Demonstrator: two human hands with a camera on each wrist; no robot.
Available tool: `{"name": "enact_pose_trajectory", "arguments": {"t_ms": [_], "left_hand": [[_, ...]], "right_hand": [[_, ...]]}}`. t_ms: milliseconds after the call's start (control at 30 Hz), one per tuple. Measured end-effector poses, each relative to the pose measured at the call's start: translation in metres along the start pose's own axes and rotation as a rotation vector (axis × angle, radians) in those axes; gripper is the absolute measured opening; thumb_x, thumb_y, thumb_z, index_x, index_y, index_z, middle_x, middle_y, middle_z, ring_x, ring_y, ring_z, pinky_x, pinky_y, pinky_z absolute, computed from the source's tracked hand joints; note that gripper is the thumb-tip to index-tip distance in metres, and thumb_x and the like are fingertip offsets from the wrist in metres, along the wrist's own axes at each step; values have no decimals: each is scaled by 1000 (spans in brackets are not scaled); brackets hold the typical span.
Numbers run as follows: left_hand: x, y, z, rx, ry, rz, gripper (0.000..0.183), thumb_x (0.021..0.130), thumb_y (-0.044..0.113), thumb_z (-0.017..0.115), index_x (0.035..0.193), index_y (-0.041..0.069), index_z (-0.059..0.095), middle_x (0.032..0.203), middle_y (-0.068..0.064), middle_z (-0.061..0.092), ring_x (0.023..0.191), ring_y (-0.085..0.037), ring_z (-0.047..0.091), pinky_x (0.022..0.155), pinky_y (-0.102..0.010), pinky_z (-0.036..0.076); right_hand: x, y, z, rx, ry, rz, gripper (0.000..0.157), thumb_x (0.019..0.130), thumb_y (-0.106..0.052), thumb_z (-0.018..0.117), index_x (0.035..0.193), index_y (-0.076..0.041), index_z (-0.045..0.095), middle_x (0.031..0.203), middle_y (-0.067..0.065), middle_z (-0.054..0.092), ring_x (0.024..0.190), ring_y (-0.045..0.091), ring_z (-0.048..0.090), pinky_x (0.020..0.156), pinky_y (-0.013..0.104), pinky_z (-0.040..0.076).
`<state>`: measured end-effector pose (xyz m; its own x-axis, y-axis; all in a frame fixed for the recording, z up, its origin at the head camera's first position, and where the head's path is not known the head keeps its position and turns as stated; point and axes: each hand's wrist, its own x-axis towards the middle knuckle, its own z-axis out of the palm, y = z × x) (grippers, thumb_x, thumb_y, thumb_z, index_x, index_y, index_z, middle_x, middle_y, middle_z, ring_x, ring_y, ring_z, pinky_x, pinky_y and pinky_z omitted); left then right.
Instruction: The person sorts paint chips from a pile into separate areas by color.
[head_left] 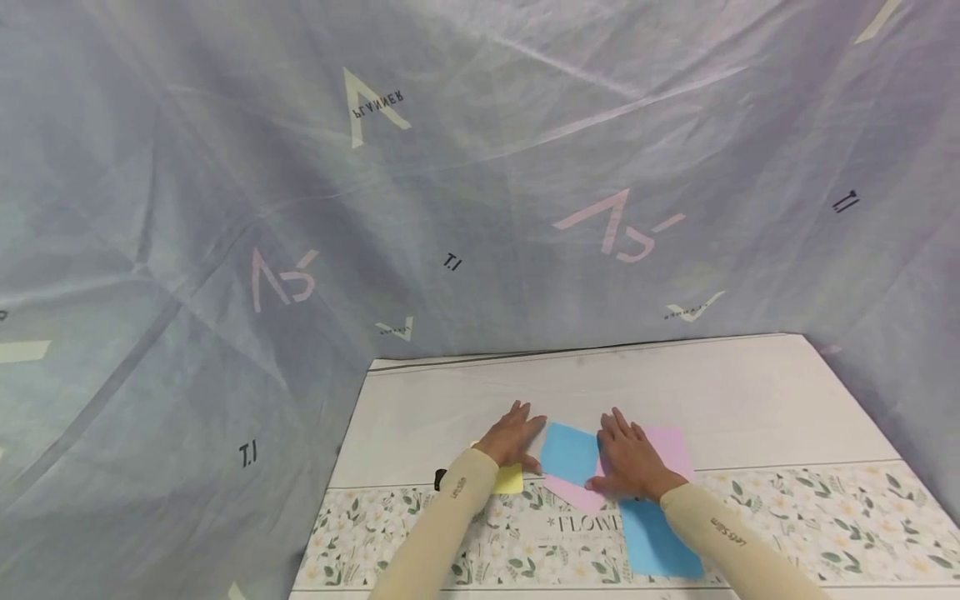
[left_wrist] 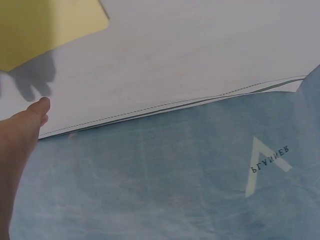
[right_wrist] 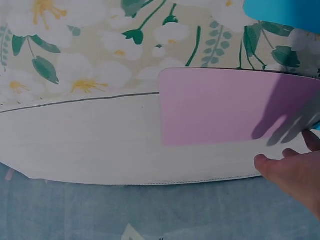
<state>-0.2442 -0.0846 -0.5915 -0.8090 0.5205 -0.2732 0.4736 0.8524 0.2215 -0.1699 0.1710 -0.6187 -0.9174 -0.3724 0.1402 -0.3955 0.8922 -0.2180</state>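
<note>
Left hand (head_left: 512, 437) and right hand (head_left: 630, 462) pressing flat, fingers straight, beside square blue paper sheet (head_left: 570, 454) atop pink paper sheet (head_left: 667, 450), no folds yet.

Right wrist view: pink sheet (right_wrist: 220, 105) lies flat at centre right on the counter (right_wrist: 80, 140), spanning white band and floral border. Blue sheet (right_wrist: 282, 12) corner at upper right. Right hand (right_wrist: 295, 175) fingertips enter lower right, casting shadow on the pink sheet. Bluish fabric (right_wrist: 75, 210) along bottom.
</note>
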Motion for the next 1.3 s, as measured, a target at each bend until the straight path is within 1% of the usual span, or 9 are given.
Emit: {"name": "enact_pose_trajectory", "arguments": {"t_ms": [167, 300, 500, 800, 1033, 1167, 1300], "left_hand": [[3, 6, 3, 30, -16, 23, 106, 67, 52, 85, 156, 27, 34, 166, -11, 19, 154, -29, 12, 122, -45, 24], [5, 9, 3, 46, -28, 15, 106, 67, 52, 86, 156, 29, 33, 166, -9, 18, 154, -28, 12, 122, -44, 25], [11, 13, 3, 62, -40, -6, 104, 65, 51, 88, 153, 31, 39, 166, -8, 20, 155, -26, 12, 122, -43, 25], [12, 19, 3, 58, -25, -15, 99, 61, 46, 93, 147, 27, 46, 165, -9, 24, 154, -28, 16, 121, -45, 28], [13, 19, 5, 69, 5, 8, 99, 60, 47, 93, 145, 26, 46, 164, -11, 25, 153, -30, 17, 120, -45, 29], [13, 18, 6, 60, 20, 16, 99, 60, 47, 93, 144, 24, 46, 164, -13, 25, 153, -30, 17, 121, -44, 29], [13, 16, 7, 59, 15, 6, 98, 62, 47, 92, 145, 25, 46, 165, -12, 23, 154, -30, 16, 121, -44, 29]], "right_hand": [[0, 0, -3, 15, 8, -11, 97, 71, -58, 83, 133, 11, 53, 147, 32, 43, 143, 51, 30, 108, 67, 35], [1, -1, -3, 52, 5, -9, 97, 70, -54, 85, 133, 12, 53, 148, 32, 42, 143, 51, 29, 108, 68, 34], [2, -1, 0, 85, -11, 16, 102, 69, -53, 87, 137, 13, 50, 151, 31, 39, 146, 50, 25, 111, 67, 31], [2, 1, 6, 99, 0, -5, 96, 68, -49, 88, 133, 13, 54, 150, 31, 41, 145, 51, 25, 110, 67, 32], [2, 3, 7, 137, -25, 10, 97, 70, -49, 87, 136, 12, 51, 152, 31, 38, 146, 51, 22, 110, 68, 31], [2, 5, 6, 158, -24, 7, 103, 68, -52, 87, 138, 12, 48, 153, 30, 37, 146, 51, 22, 111, 67, 30], [3, 5, 7, 175, -26, 6, 116, 63, -60, 87, 143, 11, 43, 155, 29, 35, 148, 49, 20, 112, 67, 29]]}}
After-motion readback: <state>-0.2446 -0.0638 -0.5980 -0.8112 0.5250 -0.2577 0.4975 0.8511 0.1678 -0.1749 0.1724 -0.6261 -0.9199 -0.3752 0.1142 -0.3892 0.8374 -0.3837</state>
